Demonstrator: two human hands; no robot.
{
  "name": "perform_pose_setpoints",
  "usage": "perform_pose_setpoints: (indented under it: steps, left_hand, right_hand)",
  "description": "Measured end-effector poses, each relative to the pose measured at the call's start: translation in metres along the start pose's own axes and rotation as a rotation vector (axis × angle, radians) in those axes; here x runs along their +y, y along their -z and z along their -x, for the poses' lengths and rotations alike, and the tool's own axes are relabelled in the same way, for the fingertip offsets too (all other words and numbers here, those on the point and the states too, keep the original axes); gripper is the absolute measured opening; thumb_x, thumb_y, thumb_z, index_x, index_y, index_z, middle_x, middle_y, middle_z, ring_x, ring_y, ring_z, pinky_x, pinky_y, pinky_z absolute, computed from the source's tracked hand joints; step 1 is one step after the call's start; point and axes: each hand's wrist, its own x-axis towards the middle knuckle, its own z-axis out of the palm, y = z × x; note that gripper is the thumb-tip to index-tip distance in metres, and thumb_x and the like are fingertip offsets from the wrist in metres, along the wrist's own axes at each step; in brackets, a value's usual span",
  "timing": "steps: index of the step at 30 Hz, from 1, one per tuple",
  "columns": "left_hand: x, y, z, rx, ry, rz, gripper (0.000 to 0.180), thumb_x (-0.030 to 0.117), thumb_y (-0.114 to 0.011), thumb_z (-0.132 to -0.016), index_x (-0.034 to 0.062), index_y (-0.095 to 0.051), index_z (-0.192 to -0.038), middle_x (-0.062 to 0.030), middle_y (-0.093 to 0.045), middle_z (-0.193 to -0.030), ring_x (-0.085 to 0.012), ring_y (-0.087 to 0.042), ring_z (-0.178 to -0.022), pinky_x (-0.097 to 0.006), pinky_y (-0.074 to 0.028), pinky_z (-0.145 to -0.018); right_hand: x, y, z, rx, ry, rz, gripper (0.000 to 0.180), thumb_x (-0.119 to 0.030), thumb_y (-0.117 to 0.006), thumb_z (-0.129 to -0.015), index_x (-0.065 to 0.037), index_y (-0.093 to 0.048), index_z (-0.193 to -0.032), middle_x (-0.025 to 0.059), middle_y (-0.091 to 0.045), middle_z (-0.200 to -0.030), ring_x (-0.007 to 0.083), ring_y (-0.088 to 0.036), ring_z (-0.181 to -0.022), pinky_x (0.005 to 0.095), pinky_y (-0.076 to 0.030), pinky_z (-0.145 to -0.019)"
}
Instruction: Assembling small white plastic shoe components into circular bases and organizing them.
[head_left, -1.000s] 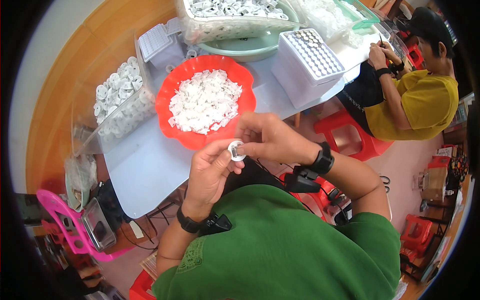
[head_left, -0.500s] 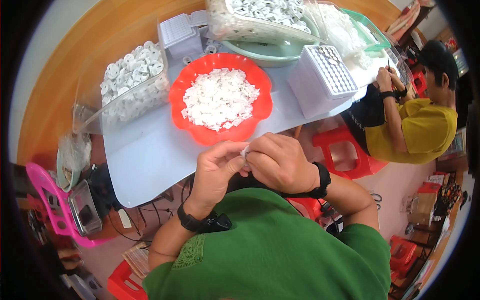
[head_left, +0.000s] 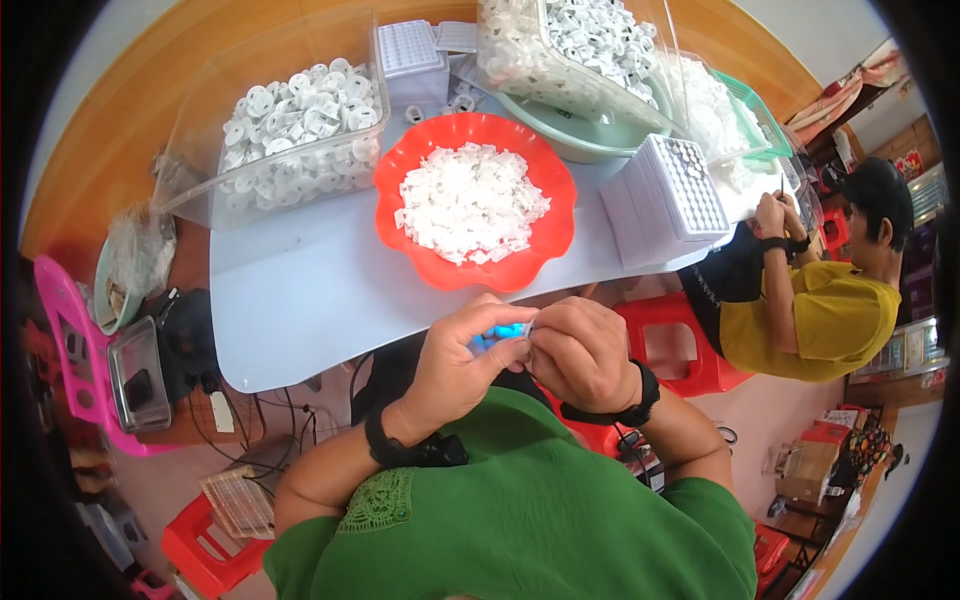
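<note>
My left hand [head_left: 455,352] and my right hand [head_left: 588,356] meet in front of my chest, just off the table's near edge. Between their fingertips is a small white piece glowing blue [head_left: 508,331], mostly covered by the fingers. Both hands pinch it, the left from its left side and the right from the other. Just beyond the hands stands a red scalloped bowl [head_left: 393,247], heaped with small flat white pieces [head_left: 470,205].
A clear bin [head_left: 190,195] of round white parts stands at the left of the pale blue table [head_left: 285,315]. Further right are a stack of white trays [head_left: 645,205], a pale green basin [head_left: 575,143] and another clear bin [head_left: 515,65]. A person in yellow [head_left: 815,320] works at the right.
Blue light now shows at the small piece between my fingertips, where it looked plain white before. The view has shifted, so the table things appear further right.
</note>
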Motion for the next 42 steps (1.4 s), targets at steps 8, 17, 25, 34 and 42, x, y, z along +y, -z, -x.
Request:
perform_pose_setpoints:
  steps: [8, 17, 25, 34, 42]
  left_hand:
    - [-0.007, 0.016, 0.005, 0.098, 0.127, 0.166, 0.024, 0.005, -0.058, -0.090, -0.0023, -0.059, -0.113, -0.0059, -0.061, -0.094, -0.0110, -0.061, -0.077, -0.023, -0.051, -0.067]
    - [0.004, 0.074, 0.020, 0.330, 0.066, 0.435, 0.032, 0.012, -0.053, -0.094, -0.0025, -0.052, -0.123, -0.0113, -0.064, -0.096, -0.0118, -0.061, -0.074, -0.023, -0.051, -0.064]
    - [0.005, 0.090, 0.027, 0.362, 0.053, 0.475, 0.033, 0.013, -0.054, -0.094, -0.0026, -0.052, -0.123, -0.0139, -0.064, -0.097, -0.0118, -0.060, -0.073, -0.023, -0.050, -0.063]
    - [0.009, 0.090, 0.023, 0.329, 0.070, 0.494, 0.031, 0.012, -0.053, -0.094, -0.0027, -0.053, -0.121, -0.0105, -0.064, -0.097, -0.0113, -0.061, -0.074, -0.023, -0.051, -0.065]
    - [0.010, 0.068, 0.009, 0.224, 0.129, 0.497, 0.033, 0.016, -0.054, -0.094, -0.0051, -0.052, -0.119, -0.0163, -0.064, -0.099, -0.0131, -0.059, -0.075, -0.024, -0.049, -0.065]
  right_hand:
    - [0.010, 0.000, -0.021, -0.219, -0.067, -0.120, 0.017, -0.001, -0.064, -0.064, -0.003, -0.052, -0.076, 0.0079, -0.049, -0.075, 0.0255, -0.054, -0.065, 0.0369, -0.044, -0.056]
    - [0.096, -0.043, -0.064, -0.564, -0.419, -0.138, 0.007, -0.002, -0.056, -0.075, 0.000, -0.058, -0.081, 0.0156, -0.060, -0.082, 0.0335, -0.059, -0.076, 0.0395, -0.046, -0.065]
    - [0.115, -0.089, -0.081, -0.795, -0.266, -0.013, 0.010, -0.004, -0.060, -0.071, -0.003, -0.062, -0.081, 0.0138, -0.063, -0.083, 0.0326, -0.061, -0.077, 0.0413, -0.048, -0.069]
    - [0.107, -0.043, -0.101, -0.624, -0.878, -0.674, 0.006, -0.002, -0.062, -0.079, 0.003, -0.061, -0.081, 0.0085, -0.061, -0.072, 0.0148, -0.062, -0.062, 0.0271, -0.051, -0.050]
    - [0.055, -0.006, -0.087, -0.436, -0.991, -0.988, 0.004, 0.002, -0.059, -0.086, 0.003, -0.059, -0.090, 0.0068, -0.063, -0.076, 0.0120, -0.063, -0.063, 0.0238, -0.053, -0.057]
